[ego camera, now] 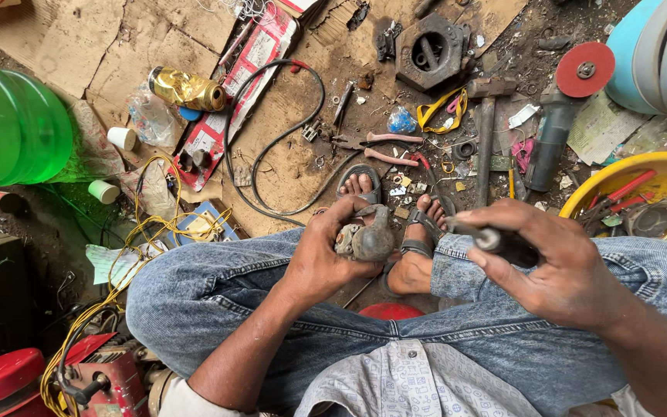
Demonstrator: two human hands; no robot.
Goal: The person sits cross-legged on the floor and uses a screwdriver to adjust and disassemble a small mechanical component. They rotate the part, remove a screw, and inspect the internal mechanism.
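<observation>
Seen from above over denim knees, the left hand (322, 259) is clenched around a grimy, rounded grey metal part (364, 241) at centre, while the right hand (553, 266), at three o'clock, grips a dark-handled tool (496, 241), best applied with the part held steady.

- Left hand (319, 259): closed around a grimy grey metal part (366, 238), held above the sandalled feet (395, 224).
- Right hand (546, 259): fingers wrapped around a dark tool handle (492, 239), its end pointing toward the metal part, just beside it.
- Floor (287, 166): cardboard sheets carrying pliers (386, 148), a hammer (486, 131), a black cable (272, 147) and an angle grinder (561, 116) with red disc.
- Right edge: yellow tub (658, 181) holding red-handled tools.
- Left edge: green bottle (9, 127).
</observation>
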